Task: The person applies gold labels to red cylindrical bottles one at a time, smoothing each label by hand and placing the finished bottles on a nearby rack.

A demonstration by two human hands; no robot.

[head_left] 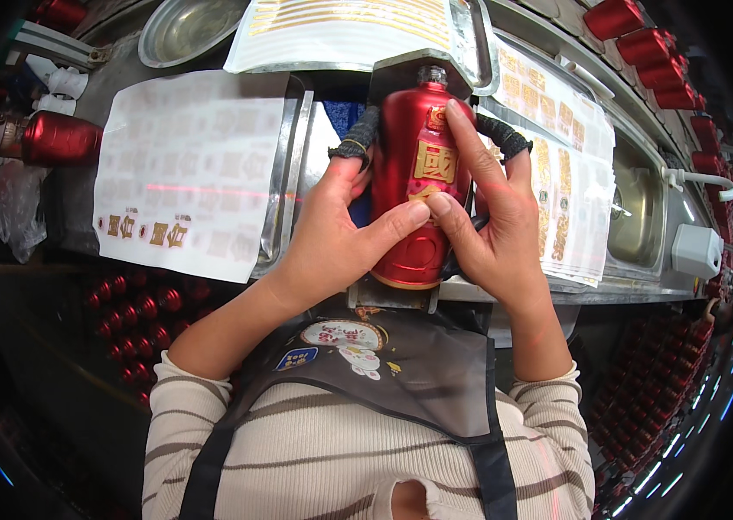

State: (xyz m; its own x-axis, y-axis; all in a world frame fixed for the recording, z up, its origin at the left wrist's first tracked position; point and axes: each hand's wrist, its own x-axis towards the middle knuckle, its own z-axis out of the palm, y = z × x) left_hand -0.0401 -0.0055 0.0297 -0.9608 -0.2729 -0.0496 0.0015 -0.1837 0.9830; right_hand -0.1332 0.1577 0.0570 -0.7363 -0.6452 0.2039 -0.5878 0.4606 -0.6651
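Observation:
A glossy red bottle [403,256] with an uncapped threaded neck lies in front of me, its neck pointing away. Gold character decals [436,162] run down its front. My left hand [325,227] is closed around the bottle's left side, its thumb pressed on the lower front. From the right side, my right hand [503,227] grips it, the index finger stretched up along the front and the thumb meeting the left thumb at a small gold piece [423,196]. Dark wraps cover a fingertip on each hand. Behind the bottle is a dark angular holder [384,76].
A white decal sheet [188,173] with several gold pieces lies at left; more gold sheets [570,182] lie at right. A metal bowl [188,30] stands at the far left. Another red bottle [61,139] lies at left. At right are a sink [639,230] and a faucet [704,182].

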